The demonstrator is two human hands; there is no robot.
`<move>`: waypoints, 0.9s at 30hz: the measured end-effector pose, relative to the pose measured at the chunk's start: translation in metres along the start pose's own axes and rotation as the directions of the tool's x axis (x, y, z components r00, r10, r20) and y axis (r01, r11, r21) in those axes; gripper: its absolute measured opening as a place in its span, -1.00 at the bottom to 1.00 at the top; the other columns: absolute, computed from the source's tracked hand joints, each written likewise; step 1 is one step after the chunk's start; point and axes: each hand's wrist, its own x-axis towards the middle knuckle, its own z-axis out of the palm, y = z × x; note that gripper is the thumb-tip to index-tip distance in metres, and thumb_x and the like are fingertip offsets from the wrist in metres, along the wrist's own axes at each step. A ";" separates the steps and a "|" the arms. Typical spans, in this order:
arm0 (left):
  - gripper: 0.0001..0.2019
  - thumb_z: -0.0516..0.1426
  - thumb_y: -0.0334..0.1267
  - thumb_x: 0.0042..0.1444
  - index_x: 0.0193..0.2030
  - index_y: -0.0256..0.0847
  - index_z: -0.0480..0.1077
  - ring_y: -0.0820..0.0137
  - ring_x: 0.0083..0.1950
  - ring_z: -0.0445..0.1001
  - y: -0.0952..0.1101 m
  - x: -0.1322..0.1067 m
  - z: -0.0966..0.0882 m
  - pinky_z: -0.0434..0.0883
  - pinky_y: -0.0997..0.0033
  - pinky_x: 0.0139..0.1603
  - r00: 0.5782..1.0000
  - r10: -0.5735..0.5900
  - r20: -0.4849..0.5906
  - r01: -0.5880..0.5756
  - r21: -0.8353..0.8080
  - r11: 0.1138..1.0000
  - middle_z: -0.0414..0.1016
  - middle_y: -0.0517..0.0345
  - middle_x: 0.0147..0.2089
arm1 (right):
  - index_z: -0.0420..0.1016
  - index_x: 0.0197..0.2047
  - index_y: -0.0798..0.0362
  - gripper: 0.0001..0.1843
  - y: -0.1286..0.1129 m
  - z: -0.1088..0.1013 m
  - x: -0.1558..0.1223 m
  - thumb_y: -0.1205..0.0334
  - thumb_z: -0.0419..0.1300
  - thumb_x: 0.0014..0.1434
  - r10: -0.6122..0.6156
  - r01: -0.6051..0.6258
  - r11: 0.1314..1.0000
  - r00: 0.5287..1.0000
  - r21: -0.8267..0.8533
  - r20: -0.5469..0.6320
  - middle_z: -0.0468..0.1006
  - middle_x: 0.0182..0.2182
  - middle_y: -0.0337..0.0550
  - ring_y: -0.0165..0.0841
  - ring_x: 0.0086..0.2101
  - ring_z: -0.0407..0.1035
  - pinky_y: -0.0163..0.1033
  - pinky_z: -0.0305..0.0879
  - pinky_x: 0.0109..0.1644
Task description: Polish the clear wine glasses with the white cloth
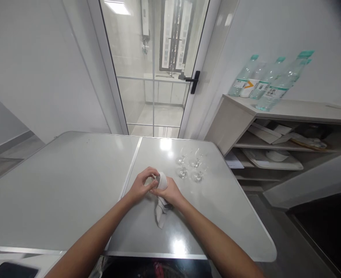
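Observation:
Over the table, my left hand is closed, its thumb and fingers pinching a small shiny, clear part that looks like a wine glass's stem or foot, mostly covered by the fingers. My right hand wraps round a white cloth bunched about the glass. A rounded white part of the bundle shows above the right thumb, and a loose end hangs below the hands. To the right of my hands, several clear stemmed glasses stand upright, close together.
The pale grey table has a white seam left of my hands. At the right is a wooden shelf unit with several plastic bottles on top. Behind the table stands a glass door with a black handle. A dark flat object lies at the lower left.

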 end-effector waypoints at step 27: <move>-0.64 0.11 -0.06 0.38 0.20 -0.16 0.48 0.11 0.19 0.43 0.010 -0.002 0.002 0.36 0.10 0.24 0.986 0.082 0.144 -0.093 0.076 0.993 0.50 -0.14 0.14 | 0.57 -0.17 0.07 -0.53 -0.009 0.003 -0.005 0.15 0.55 -0.14 0.027 -0.066 0.979 0.980 0.195 0.197 0.56 -0.34 -0.23 -0.31 -0.31 0.40 -0.25 0.34 -0.23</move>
